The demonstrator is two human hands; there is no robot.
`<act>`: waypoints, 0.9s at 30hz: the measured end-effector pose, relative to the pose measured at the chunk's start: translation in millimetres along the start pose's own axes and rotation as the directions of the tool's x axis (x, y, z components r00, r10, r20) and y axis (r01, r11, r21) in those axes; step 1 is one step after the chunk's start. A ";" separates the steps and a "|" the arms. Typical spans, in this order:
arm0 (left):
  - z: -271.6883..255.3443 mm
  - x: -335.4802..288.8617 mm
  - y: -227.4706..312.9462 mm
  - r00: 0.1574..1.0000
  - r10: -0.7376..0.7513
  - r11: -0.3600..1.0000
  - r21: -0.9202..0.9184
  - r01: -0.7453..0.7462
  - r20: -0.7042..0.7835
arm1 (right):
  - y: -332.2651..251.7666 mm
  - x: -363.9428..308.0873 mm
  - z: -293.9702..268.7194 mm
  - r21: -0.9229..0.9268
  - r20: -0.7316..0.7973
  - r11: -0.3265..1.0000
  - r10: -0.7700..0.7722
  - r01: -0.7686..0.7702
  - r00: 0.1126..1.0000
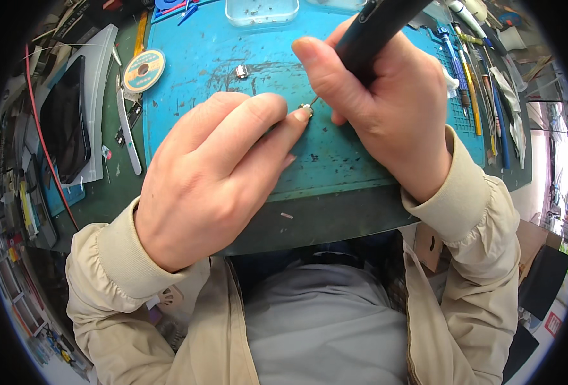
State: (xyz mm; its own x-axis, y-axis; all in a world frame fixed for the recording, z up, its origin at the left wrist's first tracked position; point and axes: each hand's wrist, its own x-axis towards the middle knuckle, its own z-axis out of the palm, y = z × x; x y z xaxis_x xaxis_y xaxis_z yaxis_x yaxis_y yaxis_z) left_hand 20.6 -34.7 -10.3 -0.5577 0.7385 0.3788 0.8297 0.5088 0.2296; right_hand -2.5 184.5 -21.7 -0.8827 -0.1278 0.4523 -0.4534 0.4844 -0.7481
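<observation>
My left hand (210, 173) is low over the blue work mat (194, 77), its fingers bent and close together. Its forefinger tip holds a tiny metal part (306, 108) near the middle of the mat; the thumb is mostly hidden. In my right hand (402, 106) is a thick black pen-shaped tool (377, 32), gripped between thumb and fingers and slanting up to the right. The thin tip of the tool comes down right beside the tiny part; whether they touch I cannot tell. Another small silvery metal piece (241, 71) lies farther back on the mat.
A round spool (144, 71) and silver tweezers (130, 131) lie at the mat's left edge, with a black phone-like slab (66, 122) beyond. At the back stands a clear plastic box (262, 11) holding tiny pieces. Screwdrivers (458, 67) and other slim tools line the right side.
</observation>
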 end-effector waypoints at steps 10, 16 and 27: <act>-1.9 0.2 0.8 1.000 -0.004 1.000 0.007 0.004 0.016 | 9.7 5.0 5.1 -0.120 -0.033 0.963 -0.248 0.243 0.968; -2.8 1.4 1.4 1.000 -0.003 1.000 0.003 0.003 0.024 | 9.1 5.1 4.3 -0.075 -0.041 0.969 -0.240 0.237 0.970; -0.9 4.9 -1.2 0.996 0.074 0.997 0.040 -0.072 -0.040 | 8.5 4.6 5.7 -0.052 -0.050 0.967 -0.251 0.249 0.967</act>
State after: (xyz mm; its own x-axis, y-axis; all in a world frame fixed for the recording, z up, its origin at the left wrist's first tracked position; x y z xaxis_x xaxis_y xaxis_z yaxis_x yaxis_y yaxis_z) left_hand 16.9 -32.1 -7.9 -0.4934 0.7559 0.4304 0.8664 0.4711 0.1657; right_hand -11.1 183.1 -28.8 -0.7330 -0.2018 0.6496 -0.6518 0.4818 -0.5857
